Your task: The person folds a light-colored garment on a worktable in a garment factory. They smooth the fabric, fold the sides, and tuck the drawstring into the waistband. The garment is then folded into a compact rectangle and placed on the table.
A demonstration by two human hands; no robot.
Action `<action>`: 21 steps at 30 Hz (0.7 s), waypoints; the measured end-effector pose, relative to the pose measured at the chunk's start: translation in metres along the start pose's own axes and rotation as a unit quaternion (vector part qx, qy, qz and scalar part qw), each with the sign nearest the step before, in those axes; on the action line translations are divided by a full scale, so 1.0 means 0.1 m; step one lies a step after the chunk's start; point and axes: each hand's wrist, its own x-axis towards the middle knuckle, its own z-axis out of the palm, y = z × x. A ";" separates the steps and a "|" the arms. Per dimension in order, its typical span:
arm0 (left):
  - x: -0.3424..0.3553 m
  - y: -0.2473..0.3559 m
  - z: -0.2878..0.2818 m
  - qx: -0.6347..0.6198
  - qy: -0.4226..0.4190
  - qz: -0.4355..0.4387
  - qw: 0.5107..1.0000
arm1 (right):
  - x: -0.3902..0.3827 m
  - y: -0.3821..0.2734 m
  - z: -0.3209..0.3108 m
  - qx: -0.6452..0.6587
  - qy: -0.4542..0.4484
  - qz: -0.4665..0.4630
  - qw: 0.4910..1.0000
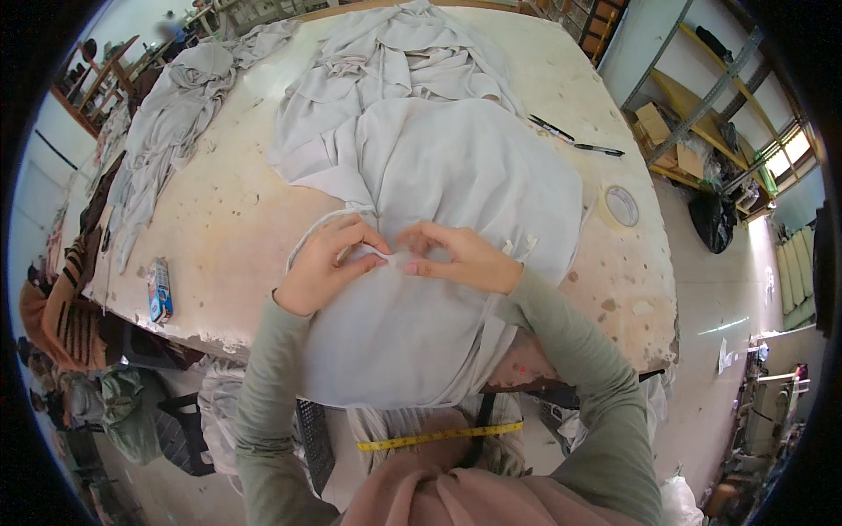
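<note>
1. The left hand [320,267] and the right hand [460,257] meet over the near part of a pale grey garment piece [456,184] spread on the surface [228,219]. Each grip is nearly closed, thumb against forefinger, pinching a small fold of the cloth.
2. The two pinches sit just beside each other, fingertips almost touching, so the fold between them is short.
3. Judging by how things lie, the piece is already laid out and mostly smoothed beyond the grip, while its near edge hangs over the surface rim below the wrists.
4. Further beyond the grip, a rumpled heap of the same grey fabric [395,53] looks untouched, and another length [167,123] trails away to the left of it; that work seems left to do.
5. Two pens [574,138] and a roll of tape [621,205] lie to the right of the grip, well apart from it; a small box [160,289] lies to its left.
6. A yellow measuring tape [438,435] hangs below the arms, unused.
</note>
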 end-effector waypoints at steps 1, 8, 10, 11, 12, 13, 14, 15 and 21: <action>-0.01 0.02 -0.03 -0.004 0.006 0.000 1.000 | 0.03 -0.01 -0.04 -0.007 -0.056 0.060 0.997; -0.06 0.04 -0.31 -0.001 -0.021 -0.010 1.000 | -0.32 -0.15 -0.32 0.052 0.077 0.022 0.995; -0.05 -0.02 -0.33 -0.030 -0.036 -0.024 0.999 | -0.38 -0.19 -0.39 0.007 0.076 0.028 0.997; -0.04 -0.06 -0.36 -0.040 -0.043 -0.026 0.998 | -0.40 -0.20 -0.42 -0.037 0.059 0.006 0.998; -0.02 -0.12 -0.41 0.015 -0.007 -0.039 0.999 | -0.42 -0.22 -0.48 -0.084 0.042 -0.010 0.996; 0.00 -0.20 -0.49 0.069 0.029 -0.053 0.996 | -0.46 -0.22 -0.53 -0.130 0.024 -0.024 0.991; 0.03 -0.29 -0.60 0.113 0.059 -0.038 0.991 | -0.46 -0.21 -0.59 -0.153 0.095 -0.050 0.982; 0.08 -0.40 -0.77 0.164 0.157 -0.071 0.971 | -0.49 -0.20 -0.65 -0.176 0.164 -0.074 0.968; 0.09 -0.90 -1.99 0.127 0.544 -0.087 0.825 | -0.95 0.03 -1.12 -0.183 0.230 0.031 0.955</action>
